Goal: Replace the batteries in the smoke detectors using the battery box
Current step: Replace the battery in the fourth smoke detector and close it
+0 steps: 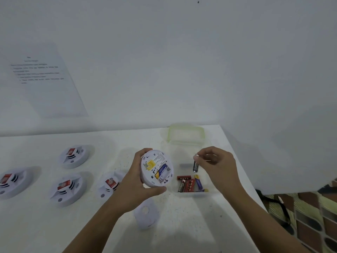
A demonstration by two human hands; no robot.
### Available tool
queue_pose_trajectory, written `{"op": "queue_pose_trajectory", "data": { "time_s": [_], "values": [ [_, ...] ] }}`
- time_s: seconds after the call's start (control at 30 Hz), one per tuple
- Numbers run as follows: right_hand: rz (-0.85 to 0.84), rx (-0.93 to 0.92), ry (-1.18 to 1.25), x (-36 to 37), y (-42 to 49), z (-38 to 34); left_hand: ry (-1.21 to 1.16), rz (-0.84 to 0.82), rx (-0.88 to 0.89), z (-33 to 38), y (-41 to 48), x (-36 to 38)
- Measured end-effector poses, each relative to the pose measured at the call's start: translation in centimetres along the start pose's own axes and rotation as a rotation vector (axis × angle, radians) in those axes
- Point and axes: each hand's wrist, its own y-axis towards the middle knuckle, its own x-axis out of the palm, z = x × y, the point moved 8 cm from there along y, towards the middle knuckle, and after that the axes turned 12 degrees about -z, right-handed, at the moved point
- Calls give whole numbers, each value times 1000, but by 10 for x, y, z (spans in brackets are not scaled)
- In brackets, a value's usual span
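My left hand [135, 178] grips a round white smoke detector [156, 168], its back turned toward me. The open battery bay holds one blue and yellow battery. My right hand [217, 165] pinches a black battery [195, 166] by its top end, hanging upright over the clear battery box [209, 193]. Several red, black and purple batteries [190, 184] lie in the box. The detector's white back cover [146, 215] lies on the table below my left hand.
Several more white smoke detectors [70, 189] with red labels sit on the white table [191, 225] to the left. The box's green-rimmed lid [186, 134] lies behind the box near the wall. A printed sheet [42, 77] hangs on the wall. The table's right edge drops to a patterned floor.
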Motion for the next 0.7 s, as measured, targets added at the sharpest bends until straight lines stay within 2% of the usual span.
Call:
{"op": "queue_pose_trajectory", "data": {
  "time_s": [0.17,0.43,0.57,0.7],
  "values": [
    [-18,8,-256,-9,7,24,13,0,-20,-5,6,7],
    [-226,68,-681,6,9,47,29,-31,-15,-5,14,10],
    [-243,69,-706,7,8,43,21,-56,-5,-3,13,11],
    [-194,-10,-579,10,2,30,27,-49,1,0,10,9]
  ]
}}
